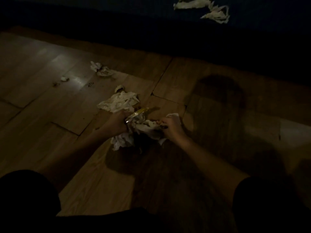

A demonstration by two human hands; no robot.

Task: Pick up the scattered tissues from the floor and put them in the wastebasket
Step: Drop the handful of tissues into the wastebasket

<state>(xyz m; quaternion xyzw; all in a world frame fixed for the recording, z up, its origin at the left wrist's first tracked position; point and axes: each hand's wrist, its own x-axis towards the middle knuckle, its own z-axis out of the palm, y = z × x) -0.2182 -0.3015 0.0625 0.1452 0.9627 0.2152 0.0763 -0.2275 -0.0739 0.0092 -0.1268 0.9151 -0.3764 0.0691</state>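
Note:
In dim light, my left hand [117,122] and my right hand [171,127] both grip one crumpled bunch of white tissues [134,133] just above the wooden floor. A shiny yellowish wrapper [137,113] sticks out of the bunch by my left hand. A large loose tissue [118,101] lies on the floor just beyond my left hand. A small wad [119,88] sits behind it. Two crumpled tissues [101,69] lie farther left, with a tiny scrap [64,79] beside them. No wastebasket is in view.
A dark blue surface [252,31] runs along the far side, with twisted tissues [205,7] lying on it at top right. Dark crumbs [90,84] dot the wooden floor [42,64]. My dark-clothed knees fill the bottom corners.

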